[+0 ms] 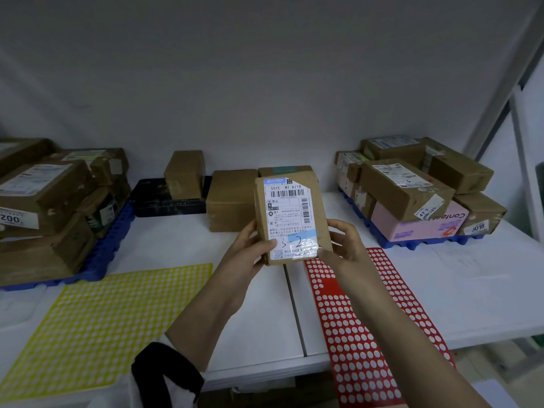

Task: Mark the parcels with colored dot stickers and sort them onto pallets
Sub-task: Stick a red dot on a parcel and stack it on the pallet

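A small brown parcel with a white shipping label, handwritten "3-2", stands upright above the table's middle. My left hand grips its lower left edge, thumb on the label. My right hand grips its lower right edge. A yellow dot-sticker sheet lies flat at the front left. A red dot-sticker sheet lies at the front right, partly under my right forearm. A blue pallet with several parcels sits at the left, and another blue pallet with stacked parcels at the right.
Behind the held parcel stand brown boxes and a black tray with one upright box on it. The white table has a seam down its middle. A white wall is behind; a metal frame post rises at the right.
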